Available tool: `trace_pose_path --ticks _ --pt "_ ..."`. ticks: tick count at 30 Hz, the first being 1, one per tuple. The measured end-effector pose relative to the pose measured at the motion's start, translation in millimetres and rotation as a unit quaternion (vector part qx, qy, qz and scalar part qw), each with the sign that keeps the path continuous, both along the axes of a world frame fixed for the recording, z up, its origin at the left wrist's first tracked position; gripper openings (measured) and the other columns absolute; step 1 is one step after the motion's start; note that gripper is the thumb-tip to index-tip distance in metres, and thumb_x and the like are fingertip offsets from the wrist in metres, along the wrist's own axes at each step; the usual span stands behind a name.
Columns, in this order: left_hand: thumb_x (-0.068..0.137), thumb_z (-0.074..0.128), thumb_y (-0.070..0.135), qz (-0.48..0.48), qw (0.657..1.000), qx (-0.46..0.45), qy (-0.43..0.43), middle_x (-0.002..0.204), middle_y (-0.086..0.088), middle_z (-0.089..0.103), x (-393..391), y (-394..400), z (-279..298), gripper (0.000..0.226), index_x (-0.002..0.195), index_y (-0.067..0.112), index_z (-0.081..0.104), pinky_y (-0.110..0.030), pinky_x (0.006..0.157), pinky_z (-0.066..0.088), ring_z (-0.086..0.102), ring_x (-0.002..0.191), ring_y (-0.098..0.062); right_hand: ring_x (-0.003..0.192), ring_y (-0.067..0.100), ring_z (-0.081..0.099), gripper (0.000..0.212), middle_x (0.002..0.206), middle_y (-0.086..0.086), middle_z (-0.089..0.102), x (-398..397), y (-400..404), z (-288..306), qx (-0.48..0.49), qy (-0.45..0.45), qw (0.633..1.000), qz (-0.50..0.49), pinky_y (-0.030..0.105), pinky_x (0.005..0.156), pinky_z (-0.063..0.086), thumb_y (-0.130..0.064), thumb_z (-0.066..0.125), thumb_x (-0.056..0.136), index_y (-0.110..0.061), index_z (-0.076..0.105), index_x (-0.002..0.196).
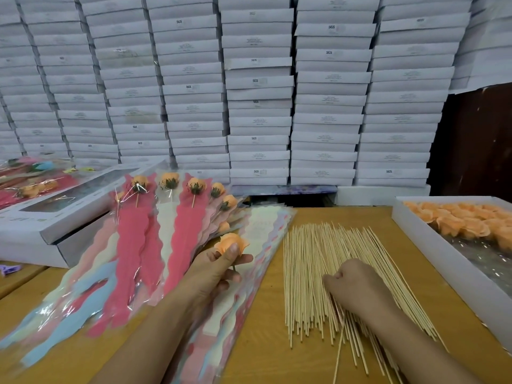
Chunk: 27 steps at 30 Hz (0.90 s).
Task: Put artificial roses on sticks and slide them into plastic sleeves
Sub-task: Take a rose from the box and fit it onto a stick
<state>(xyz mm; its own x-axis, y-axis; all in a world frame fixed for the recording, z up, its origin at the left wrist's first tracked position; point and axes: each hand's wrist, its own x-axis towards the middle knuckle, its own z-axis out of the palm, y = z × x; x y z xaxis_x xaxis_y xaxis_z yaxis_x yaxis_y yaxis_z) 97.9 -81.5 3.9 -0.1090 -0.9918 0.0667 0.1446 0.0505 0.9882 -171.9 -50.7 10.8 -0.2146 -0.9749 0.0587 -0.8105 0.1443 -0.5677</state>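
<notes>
The left hand (pixel 219 268) pinches a peach fabric rose (pixel 232 243) between thumb and curled fingers, its short green stub pointing down toward six o'clock. The right hand's (pixel 357 286) fingers curl into the fan of thin, pale wooden sticks (pixel 310 273) at three o'clock of the rose; whether one is already caught I cannot tell. The step looks like stick-picking; next, one stick must be separated and its tip pushed into the stub. Glossy, wavy-edged plastic sleeves (pixel 266 273) lie under the left hand; finished roses (pixel 171 184) rest at eleven o'clock, loose blooms in a white box (pixel 432 250) at two.
</notes>
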Motion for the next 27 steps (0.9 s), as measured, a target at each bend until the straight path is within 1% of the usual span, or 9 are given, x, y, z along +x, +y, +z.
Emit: trace_pose_path --ticks 2,7,10,14,16,18,19,24,27 --pt "0.067 0.079 0.068 0.0 1.0 0.014 0.01 0.108 -0.008 0.077 0 0 0 0.05 0.102 0.032 0.077 -0.014 0.041 0.032 0.052 0.049 -0.006 0.038 0.014 0.03 0.048 0.045 -0.006 0.031 -2 2 2 -0.014 -0.009 1.0 -0.005 0.023 0.045 0.022 -0.032 0.06 0.094 -0.019 0.036 0.053" --pt "0.069 0.078 0.053 0.005 0.999 0.024 0.04 0.102 -0.013 0.077 0 0 1 0.055 0.111 0.018 0.07 -0.015 0.042 0.039 0.054 0.05 -0.008 0.041 0.017 0.03 0.045 0.045 -0.003 0.032 -9 6 7 -0.033 -0.023 0.999 -0.017 0.024 0.047 0.021 -0.024 0.06 0.091 -0.018 0.037 0.053" --pt "0.065 0.08 0.045 -0.012 0.998 0.035 0.055 0.098 -0.014 0.076 1 -1 1 0.054 0.106 0.01 0.069 -0.016 0.045 0.048 0.06 0.052 -0.008 0.04 0.017 0.027 0.046 0.044 -0.003 0.029 -14 6 11 -0.035 -0.027 0.999 -0.021 0.025 0.048 0.021 -0.018 0.059 0.088 -0.019 0.033 0.05" --pt "0.07 0.077 0.037 -0.024 0.997 0.058 0.052 0.098 -0.011 0.077 2 -2 1 0.049 0.107 0.006 0.066 -0.017 0.055 0.057 0.066 0.061 -0.008 0.041 0.017 0.026 0.044 0.045 0.001 0.032 -21 4 14 -0.05 -0.046 0.998 -0.011 0.024 0.045 0.02 -0.012 0.056 0.088 -0.017 0.036 0.05" --pt "0.072 0.074 0.039 -0.017 0.997 0.057 0.04 0.101 -0.007 0.078 2 -1 2 0.049 0.111 0.01 0.067 -0.017 0.054 0.056 0.068 0.065 -0.007 0.043 0.018 0.032 0.037 0.048 0.008 0.044 -24 4 14 -0.054 -0.049 0.997 0.001 0.024 0.045 0.024 -0.009 0.054 0.088 -0.011 0.047 0.051" --pt "0.074 0.072 0.042 -0.001 0.998 0.056 0.041 0.102 -0.004 0.078 3 -1 3 0.048 0.112 0.014 0.067 -0.015 0.053 0.053 0.071 0.07 -0.006 0.046 0.017 0.044 0.024 0.059 0.008 0.061 -25 4 15 -0.05 -0.048 0.997 0.023 0.022 0.047 0.032 -0.006 0.053 0.09 -0.003 0.067 0.07" --pt "0.075 0.071 0.042 0.008 0.997 0.058 0.053 0.102 -0.003 0.078 4 -2 3 0.046 0.112 0.015 0.067 -0.015 0.053 0.053 0.073 0.073 -0.006 0.049 0.015 0.05 0.021 0.066 0.003 0.066 -24 4 16 -0.048 -0.049 0.997 0.032 0.021 0.048 0.036 -0.005 0.053 0.091 -0.008 0.07 0.079" --pt "0.077 0.069 0.039 0.047 0.982 0.08 0.164 0.103 -0.006 0.078 10 -8 4 0.045 0.114 0.014 0.068 -0.019 0.061 0.06 0.076 0.084 -0.013 0.06 0.013 0.064 0.022 0.081 -0.004 0.072 -22 8 17 -0.07 -0.064 0.992 0.082 0.026 0.051 0.05 -0.016 0.054 0.098 -0.032 0.066 0.107" --pt "0.078 0.066 0.046 0.074 0.976 0.081 0.189 0.104 -0.004 0.078 12 -12 4 0.045 0.112 0.017 0.067 -0.019 0.061 0.06 0.076 0.086 -0.013 0.053 -0.004 0.051 0.023 0.098 -0.008 0.071 -21 6 15 -0.07 -0.038 0.99 0.116 0.013 0.05 0.036 -0.021 0.056 0.1 -0.028 0.07 0.117"
